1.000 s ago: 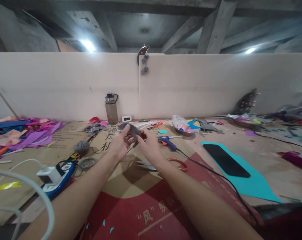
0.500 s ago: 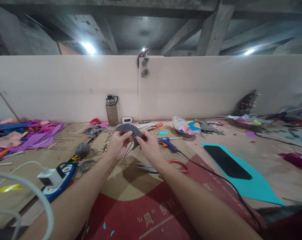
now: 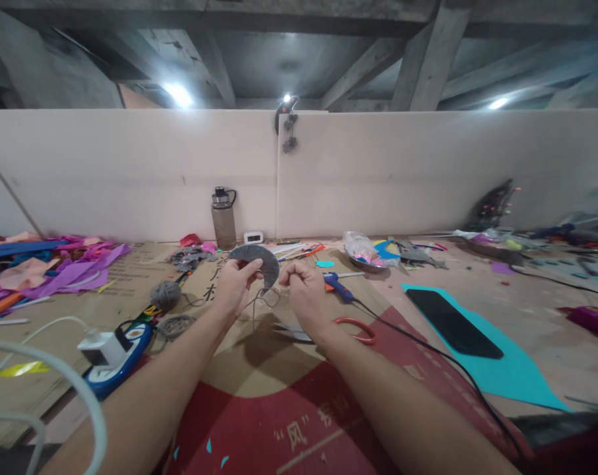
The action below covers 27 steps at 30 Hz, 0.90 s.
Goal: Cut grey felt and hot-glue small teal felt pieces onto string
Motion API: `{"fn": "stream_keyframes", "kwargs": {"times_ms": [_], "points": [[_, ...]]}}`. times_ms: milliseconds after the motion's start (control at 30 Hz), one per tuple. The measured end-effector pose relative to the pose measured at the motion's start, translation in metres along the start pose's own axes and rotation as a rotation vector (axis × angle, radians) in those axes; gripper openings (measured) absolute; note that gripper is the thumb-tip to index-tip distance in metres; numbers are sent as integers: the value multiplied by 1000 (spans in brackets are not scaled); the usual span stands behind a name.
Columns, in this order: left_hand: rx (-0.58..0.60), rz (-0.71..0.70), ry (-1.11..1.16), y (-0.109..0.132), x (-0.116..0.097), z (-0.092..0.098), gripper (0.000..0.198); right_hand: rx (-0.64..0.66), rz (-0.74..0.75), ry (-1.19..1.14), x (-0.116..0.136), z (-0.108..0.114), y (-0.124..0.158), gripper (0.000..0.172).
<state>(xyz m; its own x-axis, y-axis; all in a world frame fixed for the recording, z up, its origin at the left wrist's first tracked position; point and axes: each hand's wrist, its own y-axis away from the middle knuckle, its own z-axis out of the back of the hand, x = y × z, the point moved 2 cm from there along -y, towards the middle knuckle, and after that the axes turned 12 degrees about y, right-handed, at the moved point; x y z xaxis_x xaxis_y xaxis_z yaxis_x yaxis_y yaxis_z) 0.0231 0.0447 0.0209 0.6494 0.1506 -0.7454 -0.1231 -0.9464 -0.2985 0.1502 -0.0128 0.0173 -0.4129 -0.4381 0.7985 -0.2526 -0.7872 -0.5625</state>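
Note:
My left hand (image 3: 234, 287) pinches a dark grey crescent (image 3: 265, 264) wrapped in yarn, thumb on its front face. The crescent's lower tip points down toward the cardboard. To its right, my right hand (image 3: 303, 290) is closed and apart from the crescent, fingers curled on a thin grey yarn (image 3: 253, 310). A loose loop of that yarn hangs below the crescent between both hands. Under my right wrist lie scissors (image 3: 356, 330) with red handles, partly covered by the arm. A ball of grey yarn (image 3: 165, 295) rests left of my left hand.
A blue hot glue gun (image 3: 339, 287) with a black cord lies right of my hands. Further right, a black phone (image 3: 455, 323) rests on turquoise sheet (image 3: 521, 369). A bottle (image 3: 223, 221) stands by the partition. Left are a power strip (image 3: 123, 363) and felt scraps (image 3: 66, 274).
My right hand has let go of the crescent's lower end and moved right, closing into a fist. The left hand keeps its hold, and more of the crescent shows.

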Motion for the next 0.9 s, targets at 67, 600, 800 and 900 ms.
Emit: {"fn": "stream_keyframes", "kwargs": {"times_ms": [67, 600, 800, 900], "points": [[11, -1, 5, 0, 0, 0, 19, 83, 35, -34, 3, 0, 3, 21], [147, -76, -9, 5, -5, -4, 26, -76, 151, 185, -10, -2, -7, 14], [258, -159, -10, 8, -14, -8, 24, -231, 247, 325, -3, 7, -6, 18], [316, -193, -44, 8, -16, -9, 25, -284, 292, 285, 1, 12, -6, 18]]}}
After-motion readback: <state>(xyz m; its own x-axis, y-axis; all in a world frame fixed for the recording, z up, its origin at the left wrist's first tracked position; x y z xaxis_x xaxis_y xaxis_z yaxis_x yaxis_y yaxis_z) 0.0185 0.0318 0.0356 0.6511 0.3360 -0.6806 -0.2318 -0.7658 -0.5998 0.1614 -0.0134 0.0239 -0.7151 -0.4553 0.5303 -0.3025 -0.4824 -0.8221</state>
